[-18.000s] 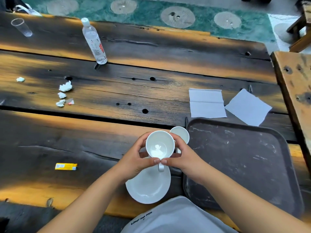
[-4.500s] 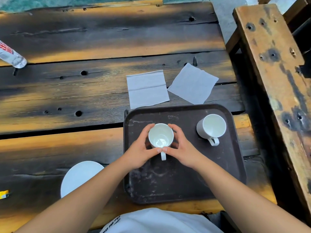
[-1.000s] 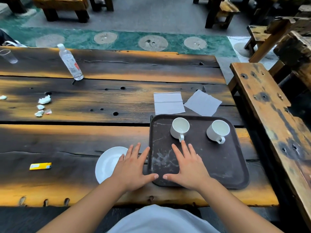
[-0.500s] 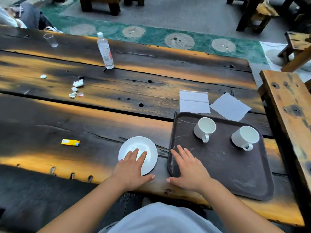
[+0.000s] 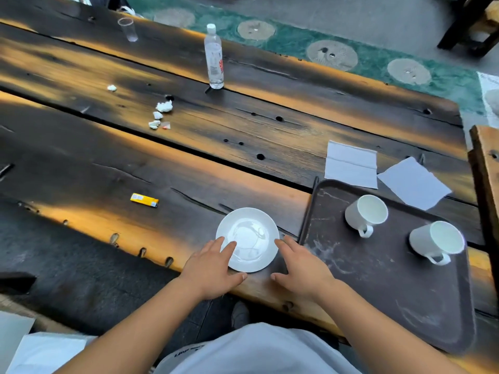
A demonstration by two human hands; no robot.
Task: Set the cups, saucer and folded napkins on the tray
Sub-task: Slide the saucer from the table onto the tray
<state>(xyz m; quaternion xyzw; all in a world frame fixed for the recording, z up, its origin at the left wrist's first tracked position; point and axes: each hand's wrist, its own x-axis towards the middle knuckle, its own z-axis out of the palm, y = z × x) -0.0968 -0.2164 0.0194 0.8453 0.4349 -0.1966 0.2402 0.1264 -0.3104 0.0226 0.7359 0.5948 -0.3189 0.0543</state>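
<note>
Flanking the saucer [image 5: 248, 238], left hand [image 5: 210, 268] and right hand [image 5: 302, 265] lie open, gripping nothing; best to pinch both rims evenly; tray [image 5: 378, 292] waits beside the right hand.

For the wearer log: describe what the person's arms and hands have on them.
Both forearms are bare to the frame's lower edge: no sleeves, gloves, watch or rings show on the left hand or right hand. Below them is a light grey garment with small dark lettering.
</note>
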